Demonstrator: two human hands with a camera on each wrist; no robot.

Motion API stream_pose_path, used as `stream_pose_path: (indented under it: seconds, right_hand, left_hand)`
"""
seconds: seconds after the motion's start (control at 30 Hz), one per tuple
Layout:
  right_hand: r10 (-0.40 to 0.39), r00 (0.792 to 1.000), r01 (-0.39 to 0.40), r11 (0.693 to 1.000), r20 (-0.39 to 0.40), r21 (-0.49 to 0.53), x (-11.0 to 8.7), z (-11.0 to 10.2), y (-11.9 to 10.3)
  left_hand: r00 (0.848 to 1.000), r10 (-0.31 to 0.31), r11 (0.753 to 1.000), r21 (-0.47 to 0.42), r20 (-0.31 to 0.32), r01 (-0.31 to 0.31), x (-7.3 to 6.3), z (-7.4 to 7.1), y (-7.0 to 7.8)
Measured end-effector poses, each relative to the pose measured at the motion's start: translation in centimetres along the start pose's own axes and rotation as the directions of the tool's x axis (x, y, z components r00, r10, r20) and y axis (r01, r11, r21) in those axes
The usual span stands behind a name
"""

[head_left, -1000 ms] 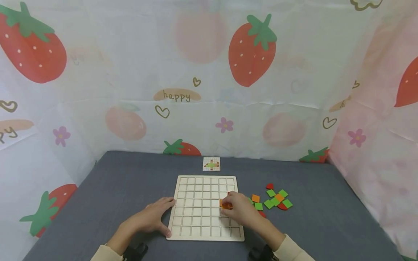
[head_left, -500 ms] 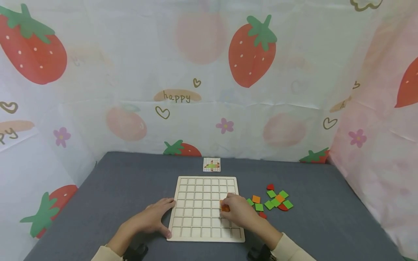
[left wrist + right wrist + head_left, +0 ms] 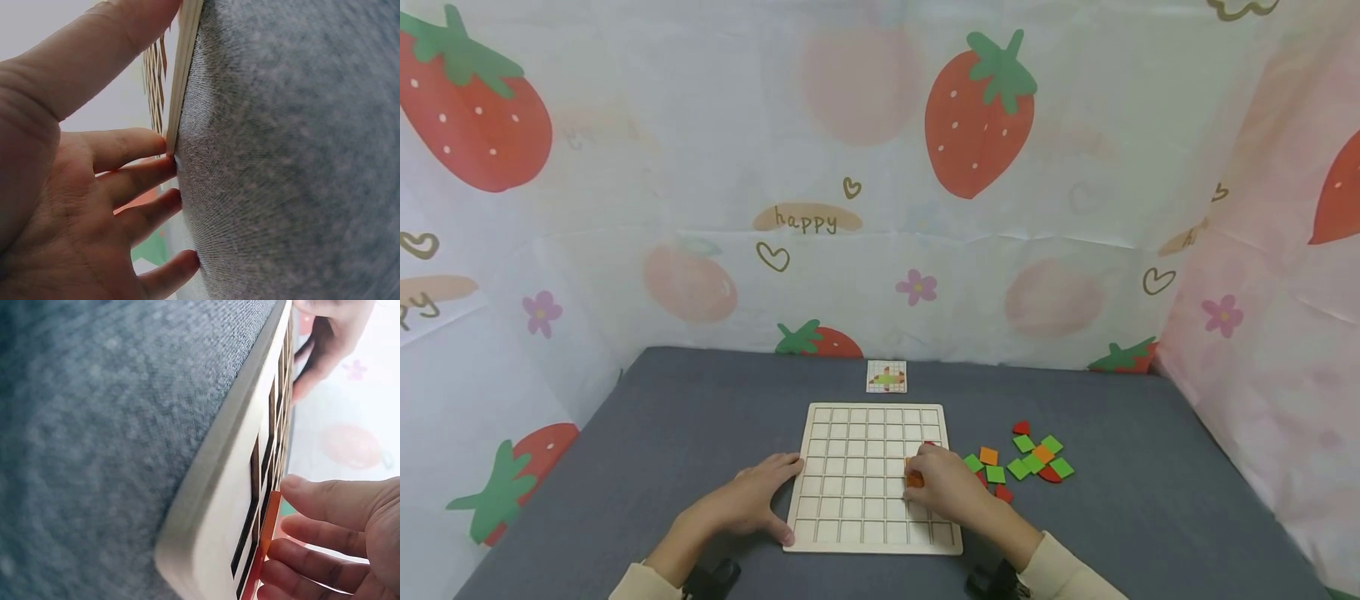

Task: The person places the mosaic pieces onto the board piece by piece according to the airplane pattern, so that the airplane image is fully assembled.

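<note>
My left hand [image 3: 763, 496] rests against the left edge of the wooden grid board [image 3: 844, 487], thumb at the near corner and fingers spread along the side. In the left wrist view, the fingertips [image 3: 164, 145] touch the board's edge and the grey cloth. Over the right part of the board, my right hand [image 3: 951, 487] holds a small orange square tile [image 3: 914, 479] between thumb and fingers. The right wrist view has this orange tile [image 3: 270, 519] low against the grid, with a red piece [image 3: 251, 578] beside it. Fingers partly cover both pieces.
Right of the board lie several loose tiles: green squares [image 3: 996, 474], orange squares [image 3: 988, 456] and red rounded pieces [image 3: 1022, 427]. A small pattern card [image 3: 887, 377] lies behind the board on the grey tablecloth [image 3: 722, 400]. A strawberry-print curtain [image 3: 880, 275] surrounds the table.
My right hand has shifted only slightly at the same spot, and the orange tile now shows lower between the fingers. My left hand and the board stay put.
</note>
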State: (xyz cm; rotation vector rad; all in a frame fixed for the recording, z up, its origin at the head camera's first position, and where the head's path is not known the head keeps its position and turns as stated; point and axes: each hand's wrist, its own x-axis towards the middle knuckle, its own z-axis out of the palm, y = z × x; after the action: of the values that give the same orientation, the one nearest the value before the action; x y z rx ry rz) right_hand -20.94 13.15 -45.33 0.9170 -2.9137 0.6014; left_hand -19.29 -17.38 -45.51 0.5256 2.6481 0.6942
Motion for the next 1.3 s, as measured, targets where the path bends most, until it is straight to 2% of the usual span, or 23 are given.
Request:
stream_pose_path:
  seconds: [0.5, 0.63, 0.73, 0.87, 0.93, 1.17, 1.3]
  right_hand:
    - [0.004, 1.0, -0.004, 1.0, 0.0, -0.011, -0.1, 0.3, 0.0]
    - [0.009, 1.0, -0.009, 1.0, 0.011, 0.02, 0.0, 0.1, 0.2]
    - [0.032, 0.999, -0.034, 0.996, 0.023, 0.086, -0.1, -0.2, 0.6]
    - [0.085, 0.996, -0.09, 0.974, 0.032, 0.207, -0.5, -0.9, 1.4]
    - [0.116, 0.993, -0.12, 0.964, 0.031, 0.236, -0.8, -1.3, 2.0]
    - [0.267, 0.963, -0.255, 0.945, -0.031, 0.203, -2.0, -2.7, 4.7]
    - [0.259, 0.964, -0.241, 0.946, -0.059, 0.215, -3.0, -3.7, 7.0]
  left_hand:
    - [1.0, 0.0, 1.0, -0.022, 0.01, 0.0, 0.0, 0.2, -0.1]
    - [1.0, -0.002, 1.0, -0.018, 0.01, 0.002, 0.0, 0.1, -0.1]
    - [1.0, -0.002, 1.0, -0.015, 0.008, 0.002, 0.0, 0.0, 0.0]
    - [1.0, -0.003, 1.0, -0.018, 0.006, 0.003, 0.0, -0.1, 0.1]
    - [1.0, -0.007, 1.0, -0.018, 0.005, 0.007, -0.1, -0.1, 0.1]
    - [1.0, 0.005, 1.0, -0.008, -0.006, -0.005, -0.1, -0.1, 0.2]
    - [1.0, -0.003, 1.0, -0.007, -0.01, 0.003, -0.1, -0.1, 0.3]
